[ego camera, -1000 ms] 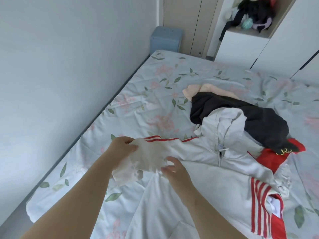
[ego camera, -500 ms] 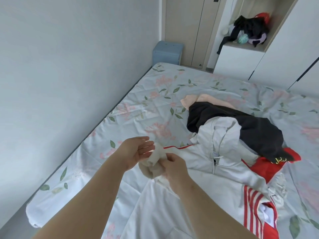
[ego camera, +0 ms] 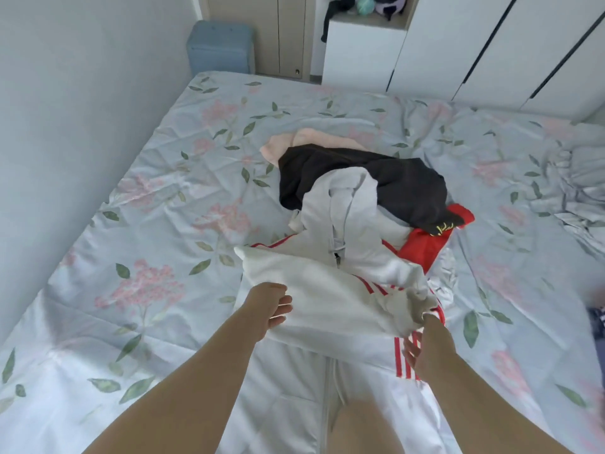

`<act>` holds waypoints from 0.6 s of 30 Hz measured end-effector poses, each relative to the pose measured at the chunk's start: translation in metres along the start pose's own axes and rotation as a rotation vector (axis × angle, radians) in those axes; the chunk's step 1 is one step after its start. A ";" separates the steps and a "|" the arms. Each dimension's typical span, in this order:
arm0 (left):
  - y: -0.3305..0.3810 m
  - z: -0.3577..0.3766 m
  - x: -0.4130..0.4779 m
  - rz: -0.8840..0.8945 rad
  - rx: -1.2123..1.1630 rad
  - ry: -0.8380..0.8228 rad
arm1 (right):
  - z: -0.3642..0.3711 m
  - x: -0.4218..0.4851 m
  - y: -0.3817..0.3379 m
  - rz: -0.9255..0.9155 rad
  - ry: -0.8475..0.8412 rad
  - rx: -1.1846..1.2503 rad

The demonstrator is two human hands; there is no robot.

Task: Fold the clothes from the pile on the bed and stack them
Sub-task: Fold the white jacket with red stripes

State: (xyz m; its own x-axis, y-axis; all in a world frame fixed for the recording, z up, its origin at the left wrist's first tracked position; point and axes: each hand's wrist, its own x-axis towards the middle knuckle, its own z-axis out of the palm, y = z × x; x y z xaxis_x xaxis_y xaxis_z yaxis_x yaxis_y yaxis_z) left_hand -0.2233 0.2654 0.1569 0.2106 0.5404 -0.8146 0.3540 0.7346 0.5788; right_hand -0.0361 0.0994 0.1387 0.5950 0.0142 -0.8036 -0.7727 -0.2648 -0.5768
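Floral sheets are covering the bed (ego camera: 163,224), and the white jacket with red stripes (ego camera: 294,388) is lying open on it, just under the person's arms. Its sleeve (ego camera: 327,296) is being stretched flat between the two hands. The fingers (ego camera: 283,301) of the left hand (ego camera: 268,306) are curling round one edge. The right hand (ego camera: 422,352) is gripping the cuff end, though its fingers are partly hiding under the cloth. I judge that the sleeve is being held taut so that it can be laid across the jacket body without wrinkles, as a first fold.

Beyond the fingers, further up the bed, the pile is waiting. A grey hoodie (ego camera: 343,204) is touching the jacket and a black garment (ego camera: 376,178) is lying behind it. A red garment (ego camera: 422,244) is at the right and a pink garment (ego camera: 307,139) is at the far side.

Half a second ago both hands were close together with the sleeve bunched between them. Now they are standing well apart and the cloth is spreading out.
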 end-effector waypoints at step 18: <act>-0.056 0.082 0.129 -0.172 0.291 0.106 | 0.009 0.142 0.025 -0.257 0.100 -1.093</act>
State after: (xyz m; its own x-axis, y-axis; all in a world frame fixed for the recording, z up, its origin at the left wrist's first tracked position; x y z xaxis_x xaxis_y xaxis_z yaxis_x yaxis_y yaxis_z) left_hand -0.1416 0.2606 0.0165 0.0351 0.4693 -0.8823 0.6238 0.6795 0.3862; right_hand 0.0273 0.1031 0.0089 0.7615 0.1252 -0.6359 -0.0462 -0.9682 -0.2461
